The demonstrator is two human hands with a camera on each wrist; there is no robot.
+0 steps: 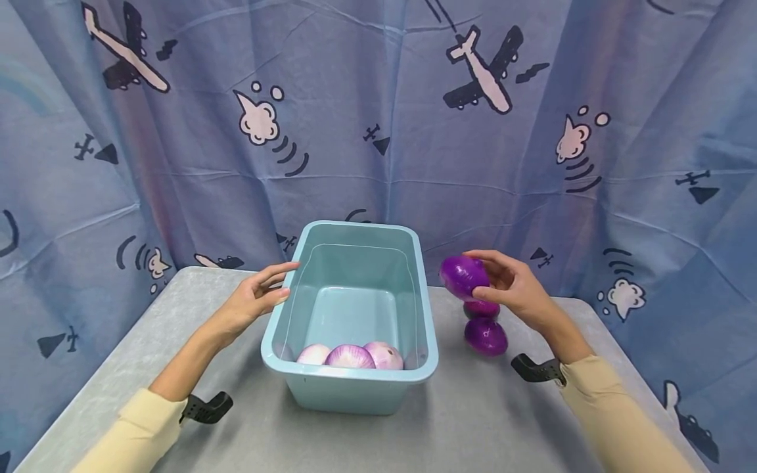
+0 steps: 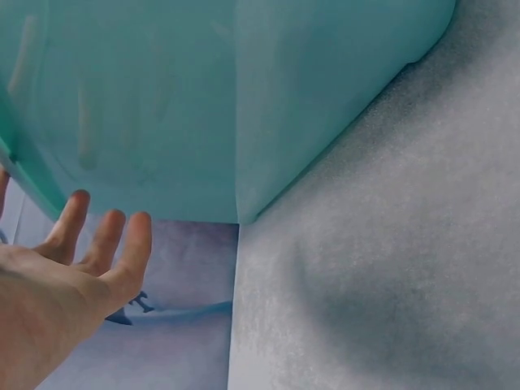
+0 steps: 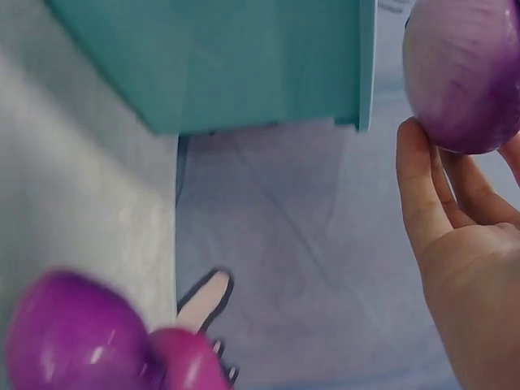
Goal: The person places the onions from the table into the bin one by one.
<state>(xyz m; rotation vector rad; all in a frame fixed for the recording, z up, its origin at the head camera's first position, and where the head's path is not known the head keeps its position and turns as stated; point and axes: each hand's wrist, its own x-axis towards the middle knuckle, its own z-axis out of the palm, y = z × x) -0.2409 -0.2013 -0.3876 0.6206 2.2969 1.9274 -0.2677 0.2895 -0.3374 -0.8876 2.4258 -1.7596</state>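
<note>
A purple onion (image 1: 461, 277) is pinched between the thumb and fingers of my right hand (image 1: 511, 286), up off the table and right of the light-blue plastic bin (image 1: 349, 374). Below that hand, two more purple onions lie on the table: a glossy one (image 1: 486, 337) and a pinker one (image 1: 481, 309) behind it, partly covered. My left hand (image 1: 248, 305) is at the bin's left rim, its fingers extended and loosely spread; whether they touch the rim is hard to tell. Inside the bin, three pale white-and-purple onions (image 1: 350, 357) sit at the near end, partly hidden by the front wall.
The bin stands on a grey table (image 1: 461, 420). Close behind the table hangs a blue curtain (image 1: 355, 131) printed with airplanes. Black straps with camera mounts (image 1: 207, 408) are on both wrists.
</note>
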